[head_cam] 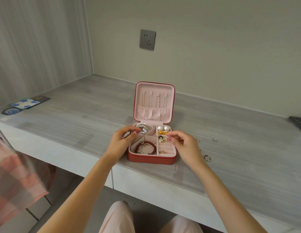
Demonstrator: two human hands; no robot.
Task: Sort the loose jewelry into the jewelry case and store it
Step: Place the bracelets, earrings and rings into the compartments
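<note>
A red jewelry case (150,159) with pink lining stands open on the desk, its lid (154,101) upright with thin chains hanging inside. Its compartments hold a pearl bracelet (143,127), a red bead bracelet (146,147), two pearl earrings (163,128) and gold pieces (163,132). My left hand (122,142) grips the case's left rim, fingers curled over the edge by the pearl bracelet. My right hand (183,143) hovers over the right compartments, thumb and forefinger pinching a small gold earring (169,140). Silver rings (207,158) and small silver earrings (215,140) lie loose on the desk to the right.
The grey wood-grain desk (79,118) runs wall to wall. Cards and a round sticker (25,105) lie at the far left. A dark object (298,123) sits at the far right edge. A wall socket (147,39) is above the case. Pink checked cloth (15,179) hangs at lower left.
</note>
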